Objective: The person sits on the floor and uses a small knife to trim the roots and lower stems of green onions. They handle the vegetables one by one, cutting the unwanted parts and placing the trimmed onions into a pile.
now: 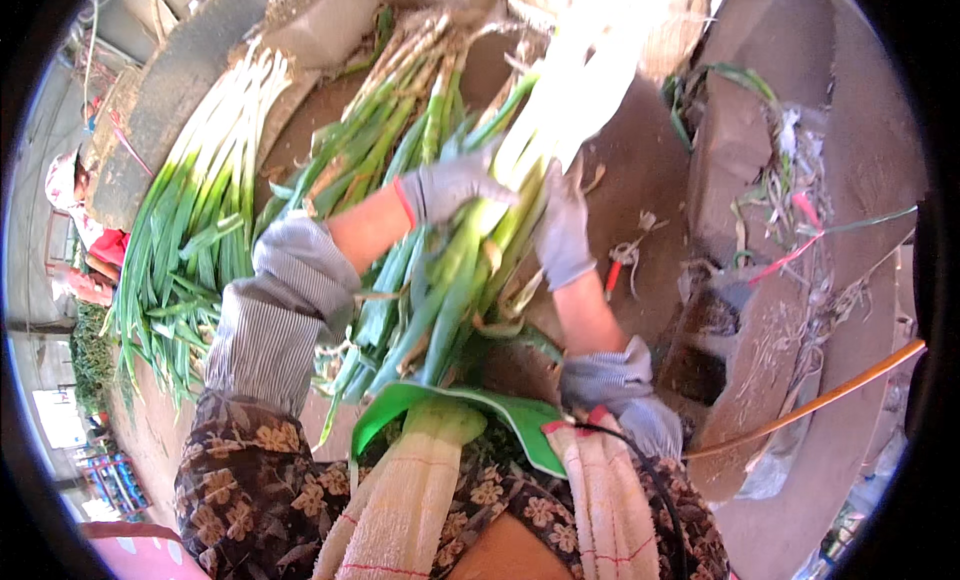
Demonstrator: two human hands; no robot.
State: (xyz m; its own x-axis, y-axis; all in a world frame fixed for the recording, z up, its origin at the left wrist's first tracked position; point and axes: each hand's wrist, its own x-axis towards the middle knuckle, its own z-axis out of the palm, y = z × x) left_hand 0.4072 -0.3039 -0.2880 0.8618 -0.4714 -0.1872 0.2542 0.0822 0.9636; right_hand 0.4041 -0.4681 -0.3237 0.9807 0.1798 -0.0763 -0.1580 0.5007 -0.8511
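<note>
My left hand (461, 184), in a grey glove, grips the left side of a bunch of long green onions (517, 152) in front of me. On the bunch's right side lies my right hand (564, 220), gloved too, its fingers curled against the stalks. The white ends point away and are washed out by glare; the green leaves hang towards my body. Untrimmed green onions (375, 130) with dry outer leaves lie beyond my left forearm. Farther left rests a pile of green onions with clean white stems (217, 145).
A small red-handled tool (613, 278) lies right of my right hand. Cardboard (742, 160) with dry scraps and pink string (787, 257) is at the right, near a curved orange-brown rod (825, 400). Another person (90, 220) is at the far left.
</note>
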